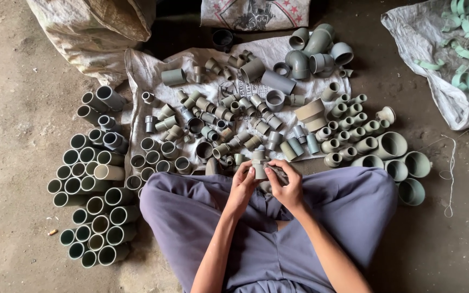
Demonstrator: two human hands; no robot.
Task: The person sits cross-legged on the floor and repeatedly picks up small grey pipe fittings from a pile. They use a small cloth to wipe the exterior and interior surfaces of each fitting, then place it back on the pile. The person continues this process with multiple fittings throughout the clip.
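Observation:
I sit cross-legged on the floor in grey-blue trousers. Both hands meet above my lap on one small grey pipe fitting [259,164], held upright. My left hand [243,185] grips its left side with bent fingers. My right hand [284,182] pinches its right side and also seems to hold a dark rag [278,174] against it. Just beyond my hands, many small grey pipe fittings [229,116] lie scattered on a white sack cloth [137,70].
Short grey pipe sleeves [90,184] stand in rows at my left. Wide reducers [403,163] and elbows [313,51] lie at the right and far side. A filled sack [93,32] is at upper left. A cloth with pale green clips [468,54] is at upper right. A white string [450,168] trails on the floor.

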